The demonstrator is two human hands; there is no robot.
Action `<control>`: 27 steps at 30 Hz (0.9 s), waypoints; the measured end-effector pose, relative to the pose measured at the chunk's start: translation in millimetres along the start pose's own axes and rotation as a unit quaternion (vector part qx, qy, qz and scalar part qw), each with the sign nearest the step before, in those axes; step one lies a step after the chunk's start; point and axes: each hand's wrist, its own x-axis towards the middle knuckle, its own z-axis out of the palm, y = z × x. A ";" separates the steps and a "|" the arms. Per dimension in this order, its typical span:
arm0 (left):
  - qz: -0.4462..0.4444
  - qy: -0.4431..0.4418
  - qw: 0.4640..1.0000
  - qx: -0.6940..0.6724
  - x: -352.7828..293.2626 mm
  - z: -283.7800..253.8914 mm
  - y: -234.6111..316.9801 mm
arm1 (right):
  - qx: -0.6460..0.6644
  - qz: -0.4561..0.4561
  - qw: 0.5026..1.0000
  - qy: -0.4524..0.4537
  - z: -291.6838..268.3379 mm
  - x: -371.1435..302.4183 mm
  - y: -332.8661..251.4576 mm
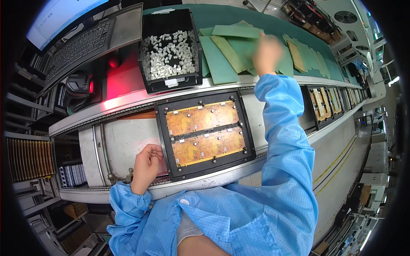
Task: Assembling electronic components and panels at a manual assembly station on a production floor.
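Observation:
A black carrier frame (250, 147) lies on the conveyor in front of me. It holds two rows of amber circuit boards (209, 147), pinned at the edges by small round studs. My left hand (147, 167) rests by the carrier's left side, its fingers curled in and nothing visible in them. Stretched out to the far side, my right hand (267, 53) is over a loose pile of green sheets (220, 64). That hand is smeared, so its fingers and anything in them cannot be made out.
A black bin (171, 83) of small white connector-like parts (171, 53) stands beyond the carrier. Left of it are a scanner (79, 87) glowing red, a keyboard (81, 51) and a monitor (64, 17). Further carriers with boards (326, 102) sit along the conveyor rail (205, 182) to the right.

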 end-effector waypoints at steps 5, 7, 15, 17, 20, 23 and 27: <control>0.012 0.004 1.000 0.025 -0.1 -1.0 1.2 | 0.314 -0.054 0.882 -0.347 -45.3 -23.8 -40.6; 0.010 0.006 0.999 0.044 -0.5 -1.0 2.6 | 0.180 -0.079 0.916 -0.351 -70.0 -49.4 -72.2; 0.000 -0.015 1.000 0.019 -1.1 -2.0 1.1 | 0.572 0.159 0.649 -0.475 -69.2 29.0 -21.8; 0.030 -0.003 0.999 0.037 -2.6 -0.2 1.9 | 0.678 0.348 0.490 -0.423 -67.0 53.9 11.6; 0.033 0.009 0.998 0.044 -7.4 1.1 2.7 | 0.766 0.350 0.305 -0.445 -65.8 32.9 31.0; 0.017 -0.018 0.999 0.036 -10.0 -3.1 8.5 | 0.767 0.327 0.262 -0.486 -99.6 -8.6 41.4; 0.000 -0.026 0.998 0.055 -7.5 -4.9 13.2 | 0.760 0.257 0.365 -0.472 -153.6 -67.6 46.5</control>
